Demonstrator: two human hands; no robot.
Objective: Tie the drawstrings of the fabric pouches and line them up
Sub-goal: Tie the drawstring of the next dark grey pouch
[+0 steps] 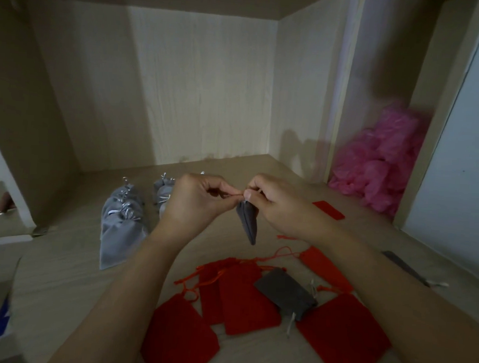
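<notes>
Both my hands are raised above the bench [58,282]; my left hand [195,204] and my right hand [276,206] meet fingertip to fingertip, each grip pinching the gathered neck of a small grey pouch [247,221]; the pouch hangs clear of the bench, its narrow end pointing toward 6 o'clock; the string itself is too fine to make out. At 9 o'clock of my hands, tied grey pouches [124,219] lie bunched in a row running toward 12 o'clock, pale strings knotted at their necks; more of them are partly hidden behind my left hand. At 6 o'clock, flat red pouches [179,337] overlap in a loose scatter, cords trailing; a dark grey pouch [284,293] lies flat among them. At 2 o'clock, crumpled pink plastic [382,162] fills a side compartment.
</notes>
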